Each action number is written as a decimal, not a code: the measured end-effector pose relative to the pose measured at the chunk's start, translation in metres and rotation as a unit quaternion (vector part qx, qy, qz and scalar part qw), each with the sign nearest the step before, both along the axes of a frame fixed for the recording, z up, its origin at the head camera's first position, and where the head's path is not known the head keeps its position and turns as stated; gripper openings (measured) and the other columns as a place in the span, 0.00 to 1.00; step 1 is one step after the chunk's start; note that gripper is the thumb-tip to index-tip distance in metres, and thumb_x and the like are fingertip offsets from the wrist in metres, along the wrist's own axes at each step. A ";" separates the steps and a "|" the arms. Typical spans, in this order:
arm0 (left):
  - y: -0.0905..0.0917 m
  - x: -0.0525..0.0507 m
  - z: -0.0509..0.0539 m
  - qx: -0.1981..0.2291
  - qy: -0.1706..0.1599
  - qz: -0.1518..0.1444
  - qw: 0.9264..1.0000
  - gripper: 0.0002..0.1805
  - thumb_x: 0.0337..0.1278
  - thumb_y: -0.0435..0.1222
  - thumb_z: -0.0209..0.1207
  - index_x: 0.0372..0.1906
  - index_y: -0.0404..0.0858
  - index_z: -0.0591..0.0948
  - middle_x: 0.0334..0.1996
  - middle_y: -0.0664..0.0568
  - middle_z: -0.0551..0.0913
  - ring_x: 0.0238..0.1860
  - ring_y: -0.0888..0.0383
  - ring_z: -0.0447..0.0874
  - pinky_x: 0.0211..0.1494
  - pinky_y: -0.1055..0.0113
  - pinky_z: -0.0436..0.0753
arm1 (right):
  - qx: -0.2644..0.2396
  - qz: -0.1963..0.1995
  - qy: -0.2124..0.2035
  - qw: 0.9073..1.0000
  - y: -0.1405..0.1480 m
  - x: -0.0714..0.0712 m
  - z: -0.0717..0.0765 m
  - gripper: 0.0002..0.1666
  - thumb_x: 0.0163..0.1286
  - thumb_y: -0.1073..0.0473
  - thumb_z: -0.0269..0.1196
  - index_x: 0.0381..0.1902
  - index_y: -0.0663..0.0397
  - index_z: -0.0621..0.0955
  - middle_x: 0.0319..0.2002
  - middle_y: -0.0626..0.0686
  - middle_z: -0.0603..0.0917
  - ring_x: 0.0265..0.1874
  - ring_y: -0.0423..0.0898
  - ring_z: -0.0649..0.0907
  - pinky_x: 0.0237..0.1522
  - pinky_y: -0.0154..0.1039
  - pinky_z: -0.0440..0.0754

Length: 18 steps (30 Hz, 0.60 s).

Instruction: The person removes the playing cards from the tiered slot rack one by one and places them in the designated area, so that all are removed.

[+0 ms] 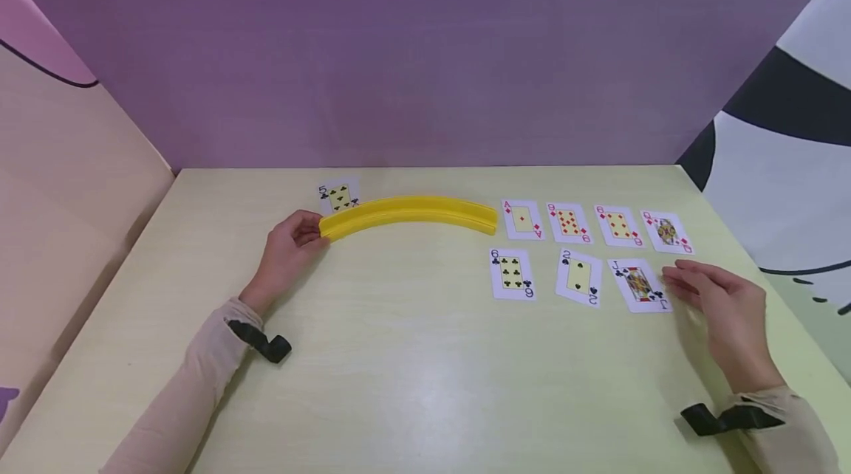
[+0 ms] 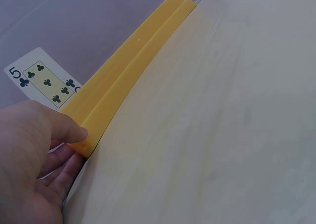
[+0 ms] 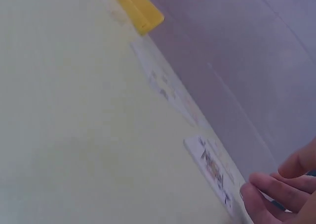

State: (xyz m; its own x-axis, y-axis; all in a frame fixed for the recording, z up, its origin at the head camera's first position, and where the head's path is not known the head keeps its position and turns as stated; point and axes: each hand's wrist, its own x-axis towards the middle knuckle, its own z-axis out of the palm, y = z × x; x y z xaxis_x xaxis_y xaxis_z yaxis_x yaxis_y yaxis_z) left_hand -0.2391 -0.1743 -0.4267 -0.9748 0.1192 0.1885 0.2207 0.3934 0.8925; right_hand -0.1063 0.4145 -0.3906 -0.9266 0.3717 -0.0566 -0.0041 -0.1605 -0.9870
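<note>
My left hand (image 1: pixel 287 252) pinches the left end of a curved yellow card holder (image 1: pixel 412 210), thumb on its front side in the left wrist view. A five of clubs (image 2: pixel 47 80) rises at that end, its lower edge hidden by the holder. On the right, my right hand (image 1: pixel 728 311) hovers beside the jack of clubs (image 1: pixel 640 286), fingers loosely bent with nothing between them. Whether its fingertips touch that card I cannot tell. Left of the jack lie the two of spades (image 1: pixel 578 277) and the six of clubs (image 1: pixel 512 275), face up.
Behind these cards runs a row of diamonds: ace (image 1: pixel 522 220), nine (image 1: pixel 568 223), six (image 1: pixel 618 227) and queen (image 1: pixel 667 231). The pale tabletop (image 1: pixel 399 356) ends at a purple wall (image 1: pixel 425 53). Side panels (image 1: pixel 60 186) flank the table.
</note>
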 end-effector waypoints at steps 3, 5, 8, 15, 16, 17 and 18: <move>0.000 0.000 0.000 0.003 0.003 0.004 1.000 0.19 0.60 0.24 0.63 0.55 0.27 0.76 0.50 0.36 0.79 0.51 0.45 0.80 0.51 0.80 0.81 | -0.024 0.034 0.020 0.999 -0.006 -0.002 0.005 0.10 0.71 0.64 0.63 0.47 0.56 0.86 0.40 0.51 0.90 0.39 0.44 0.89 0.44 0.34 0.85; 0.001 0.000 -0.001 0.006 0.000 0.006 1.000 0.19 0.60 0.24 0.63 0.55 0.27 0.76 0.50 0.36 0.79 0.51 0.45 0.80 0.51 0.80 0.81 | -0.043 0.058 0.032 0.997 -0.011 -0.003 0.009 0.12 0.71 0.64 0.63 0.50 0.58 0.85 0.42 0.54 0.89 0.40 0.47 0.89 0.46 0.36 0.85; 0.002 -0.001 -0.003 0.007 -0.005 0.003 1.000 0.19 0.60 0.24 0.63 0.55 0.28 0.75 0.50 0.36 0.79 0.51 0.45 0.79 0.51 0.80 0.81 | -0.066 0.087 0.039 0.993 -0.018 -0.003 0.014 0.13 0.71 0.66 0.62 0.51 0.61 0.84 0.43 0.57 0.89 0.41 0.49 0.89 0.48 0.39 0.85; 0.006 0.001 -0.001 0.006 -0.008 0.001 1.000 0.19 0.59 0.24 0.64 0.56 0.28 0.75 0.50 0.37 0.79 0.51 0.45 0.80 0.52 0.77 0.82 | -0.083 0.150 0.044 0.984 -0.034 -0.001 0.027 0.17 0.73 0.68 0.58 0.58 0.65 0.80 0.49 0.58 0.87 0.46 0.52 0.88 0.52 0.42 0.83; 0.006 0.001 0.000 0.005 -0.008 0.002 1.000 0.19 0.59 0.24 0.64 0.56 0.28 0.75 0.50 0.37 0.79 0.51 0.45 0.80 0.52 0.77 0.82 | -0.079 0.156 0.045 0.984 -0.037 -0.002 0.029 0.17 0.73 0.68 0.58 0.58 0.65 0.80 0.50 0.58 0.87 0.47 0.51 0.87 0.52 0.42 0.83; 0.006 0.001 0.000 0.005 -0.009 0.003 1.000 0.19 0.59 0.24 0.64 0.55 0.28 0.75 0.50 0.37 0.79 0.51 0.46 0.80 0.52 0.77 0.82 | -0.074 0.162 0.050 0.983 -0.039 -0.003 0.031 0.17 0.74 0.68 0.58 0.58 0.65 0.80 0.50 0.58 0.87 0.47 0.51 0.87 0.52 0.42 0.83; 0.006 0.001 0.000 0.005 -0.010 0.004 1.000 0.19 0.59 0.24 0.64 0.55 0.28 0.75 0.50 0.37 0.79 0.51 0.46 0.80 0.52 0.78 0.82 | -0.068 0.167 0.056 0.982 -0.042 -0.004 0.032 0.17 0.74 0.69 0.57 0.58 0.66 0.80 0.50 0.57 0.87 0.47 0.51 0.87 0.52 0.42 0.83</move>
State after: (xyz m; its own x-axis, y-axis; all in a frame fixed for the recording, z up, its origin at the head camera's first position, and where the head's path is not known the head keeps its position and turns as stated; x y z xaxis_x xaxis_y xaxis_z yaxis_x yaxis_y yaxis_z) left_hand -0.2382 -0.1683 -0.4265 -0.9793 0.1099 0.1703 0.1999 0.3858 0.9007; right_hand -0.1101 0.3724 -0.3582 -0.9988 0.0417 0.0248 -0.0363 -0.3024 -0.9525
